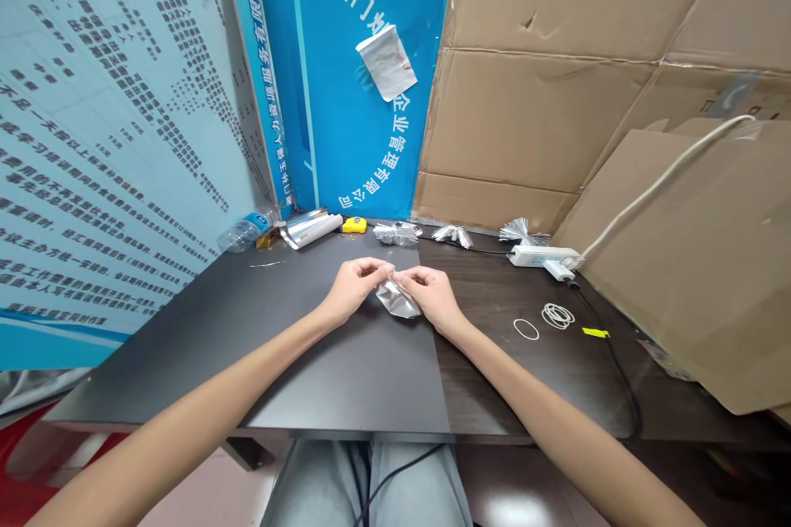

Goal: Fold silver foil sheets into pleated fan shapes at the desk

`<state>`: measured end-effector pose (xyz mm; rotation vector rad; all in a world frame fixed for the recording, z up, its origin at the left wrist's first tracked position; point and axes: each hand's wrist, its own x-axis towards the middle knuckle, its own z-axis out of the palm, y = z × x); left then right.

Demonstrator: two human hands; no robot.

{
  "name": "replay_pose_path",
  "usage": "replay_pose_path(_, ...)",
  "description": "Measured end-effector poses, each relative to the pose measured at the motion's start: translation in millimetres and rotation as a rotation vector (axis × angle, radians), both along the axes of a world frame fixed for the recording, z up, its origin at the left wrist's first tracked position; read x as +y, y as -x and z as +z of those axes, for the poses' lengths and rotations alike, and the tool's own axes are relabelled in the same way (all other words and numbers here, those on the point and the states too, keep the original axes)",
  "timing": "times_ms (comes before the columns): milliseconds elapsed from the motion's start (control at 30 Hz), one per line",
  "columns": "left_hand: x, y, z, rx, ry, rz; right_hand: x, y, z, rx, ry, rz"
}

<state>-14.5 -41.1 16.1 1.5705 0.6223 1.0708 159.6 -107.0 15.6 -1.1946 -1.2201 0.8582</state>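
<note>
The left hand (353, 288) and right hand (432, 298) meet at the fingertips, both pinching a crumpled piece of aluminium foil (396, 302) between them over a dark tabletop (346, 362). Fringed foil bundles (452, 235) lie near the far edge by a white power strip (542, 256), with rubber bands (558, 314) off to the right.

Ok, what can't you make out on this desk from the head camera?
Head view:
Foil piece: its top end hidden by the left hand and right hand.
Brown item beside the plastic bottle: too small to identify.
Paper note on the blue board: marks too blurred to read.
</note>
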Motion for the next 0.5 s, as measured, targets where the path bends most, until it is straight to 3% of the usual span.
replay_pose_path(300,2.2,5.4,4.8,0.027,-0.078,0.115,-0.6,-0.1,1.4,0.022,-0.021,0.077)
replay_pose_path(500,4.4,5.3,4.9,0.045,-0.087,0.156,7.5,-8.3,-3.9,-0.188,-0.068,0.024)
